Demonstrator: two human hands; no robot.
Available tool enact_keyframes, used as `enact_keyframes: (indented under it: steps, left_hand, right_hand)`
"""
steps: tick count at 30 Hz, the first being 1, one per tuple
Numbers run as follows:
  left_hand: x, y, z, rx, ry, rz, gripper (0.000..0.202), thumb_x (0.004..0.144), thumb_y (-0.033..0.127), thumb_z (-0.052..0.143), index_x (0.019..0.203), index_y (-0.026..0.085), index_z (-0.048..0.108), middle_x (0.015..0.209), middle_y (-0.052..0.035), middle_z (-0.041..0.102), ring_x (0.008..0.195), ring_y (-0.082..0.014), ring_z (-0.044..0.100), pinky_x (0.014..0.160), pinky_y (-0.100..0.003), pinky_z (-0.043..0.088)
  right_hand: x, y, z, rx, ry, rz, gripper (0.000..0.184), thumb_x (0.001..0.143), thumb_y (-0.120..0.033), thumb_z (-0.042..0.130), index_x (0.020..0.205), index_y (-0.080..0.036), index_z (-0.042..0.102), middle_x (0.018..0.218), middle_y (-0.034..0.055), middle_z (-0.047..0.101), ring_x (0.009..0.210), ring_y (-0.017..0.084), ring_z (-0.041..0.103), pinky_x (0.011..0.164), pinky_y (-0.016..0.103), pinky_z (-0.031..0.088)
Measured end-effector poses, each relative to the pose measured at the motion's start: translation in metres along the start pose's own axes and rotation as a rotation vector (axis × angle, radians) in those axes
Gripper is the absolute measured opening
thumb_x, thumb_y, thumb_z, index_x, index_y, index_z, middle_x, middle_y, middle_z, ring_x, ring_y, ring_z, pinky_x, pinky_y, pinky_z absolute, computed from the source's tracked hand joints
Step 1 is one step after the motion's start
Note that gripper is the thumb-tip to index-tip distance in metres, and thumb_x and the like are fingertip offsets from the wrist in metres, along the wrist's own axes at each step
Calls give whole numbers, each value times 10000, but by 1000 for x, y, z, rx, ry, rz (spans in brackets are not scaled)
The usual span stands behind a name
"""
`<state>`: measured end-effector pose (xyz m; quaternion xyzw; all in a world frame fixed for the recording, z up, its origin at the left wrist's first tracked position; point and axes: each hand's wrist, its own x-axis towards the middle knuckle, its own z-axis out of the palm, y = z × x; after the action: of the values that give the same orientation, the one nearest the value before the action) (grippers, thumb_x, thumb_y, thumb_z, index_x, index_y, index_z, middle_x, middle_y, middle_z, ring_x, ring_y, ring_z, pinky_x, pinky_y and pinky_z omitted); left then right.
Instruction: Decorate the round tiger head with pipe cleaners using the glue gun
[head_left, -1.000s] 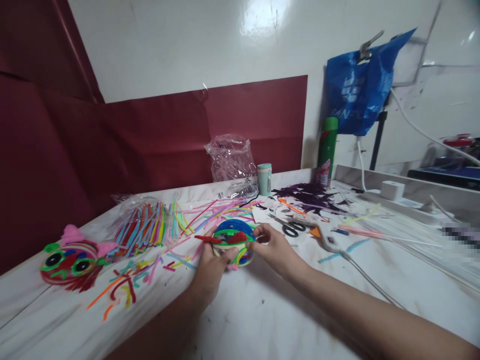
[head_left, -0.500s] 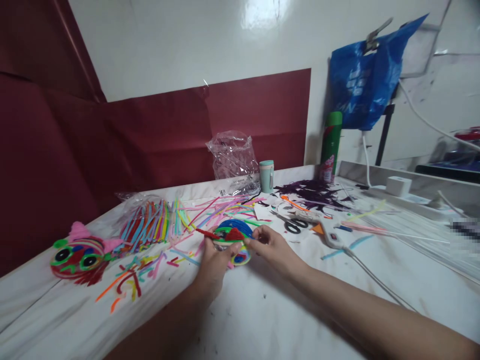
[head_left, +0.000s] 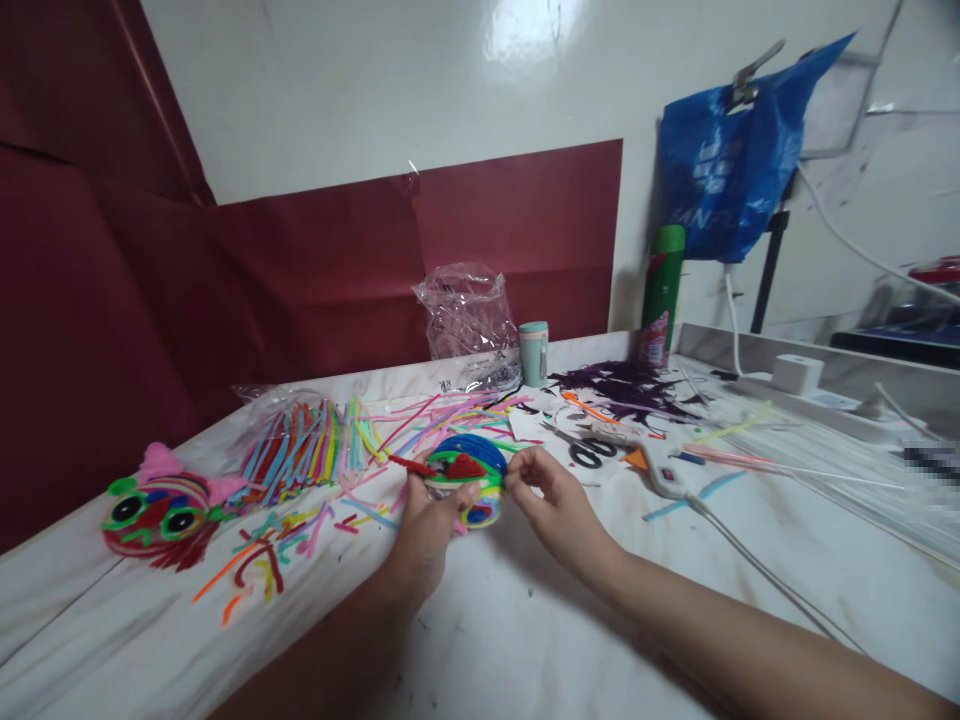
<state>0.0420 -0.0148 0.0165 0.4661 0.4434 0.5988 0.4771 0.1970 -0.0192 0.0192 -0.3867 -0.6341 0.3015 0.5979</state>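
My left hand (head_left: 427, 530) grips the near left side of a round pipe-cleaner craft piece (head_left: 472, 455), thumb on top. Blue pipe cleaners cover its far side, with red, green and yellow parts nearer me. A red strip (head_left: 410, 466) sticks out on its left. At the piece's right edge my right hand (head_left: 551, 500) is closed in a pinch; what lies between its fingertips is too small to make out. Further left rests a finished-looking pipe-cleaner animal face (head_left: 157, 515) with black eyes, green rings and pink ears.
Cut pipe-cleaner bits (head_left: 270, 550) lie left of my hands, behind them a bag of colored pipe cleaners (head_left: 292, 450). Black-handled scissors (head_left: 589, 450), a glue gun (head_left: 664, 470) with its cable, purple strips (head_left: 630, 388), a mint cup (head_left: 534, 352) and a green spray can (head_left: 661, 295) stand or lie further back.
My right hand has shifted slightly, its fingertips now at the right edge of the craft piece rather than over it. The left hand keeps its hold.
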Motion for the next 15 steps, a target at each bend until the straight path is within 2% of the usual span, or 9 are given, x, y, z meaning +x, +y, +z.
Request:
enact_keyframes:
  steps: [4,8,11,15]
  left_hand:
    - [-4,4,3,12,-10,17,851,571,303,800,1295,254,354,972,-45,695,714,-175,671,442,-187,413]
    - [-6,3,3,-28,-106,51,921,527,302,844,1294,226,339,1060,-91,676,861,-225,672,493,-204,468]
    - [-6,1,2,-31,-146,40,816,603,397,803,1275,221,375,1147,-124,636,888,-234,666,508,-227,498]
    - [-2,-2,1,-77,-108,-3,724,648,382,784,1256,244,418,1075,-90,664,866,-215,674,571,-241,515]
  right_hand:
    - [-4,-4,4,-84,-46,-70,119,781,-301,539,693,-222,550,682,11,567,670,173,525,655,299,421]
    - [-2,-4,3,-99,-47,2,148,765,-321,548,662,-219,514,618,-11,499,605,161,473,597,293,390]
    - [0,-1,0,-66,-25,30,173,765,-350,556,672,-218,494,604,-30,458,593,151,435,584,286,372]
    - [4,2,-2,51,-41,100,238,748,-419,595,672,-207,518,607,-36,461,593,141,423,582,278,364]
